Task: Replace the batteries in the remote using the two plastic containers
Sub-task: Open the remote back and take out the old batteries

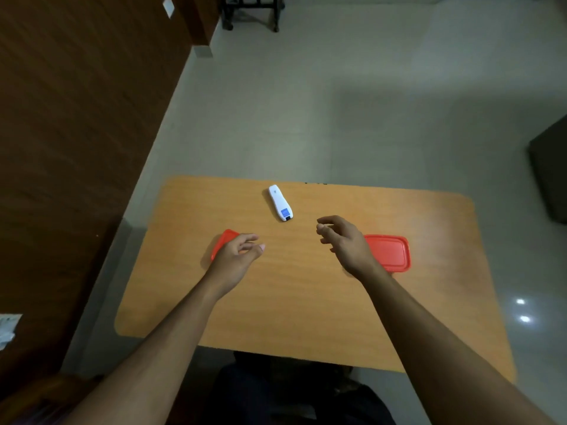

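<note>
A white remote [280, 203] with a blue label lies near the far edge of the orange-brown table [294, 302]. Two plastic containers with red lids stand on the table: the left container [223, 241] is mostly hidden behind my left hand, the right container [391, 252] is partly hidden behind my right hand. My left hand [237, 256] hovers above the table with its fingers loosely curled and holds nothing. My right hand [345, 242] hovers a little short of the remote, fingers relaxed and empty. No batteries are visible.
A dark wooden wall [76, 133] runs along the left. Pale tiled floor [337, 102] lies beyond the table. A dark furniture frame [251, 12] stands at the far top, and a dark object [550, 170] sits at the right edge.
</note>
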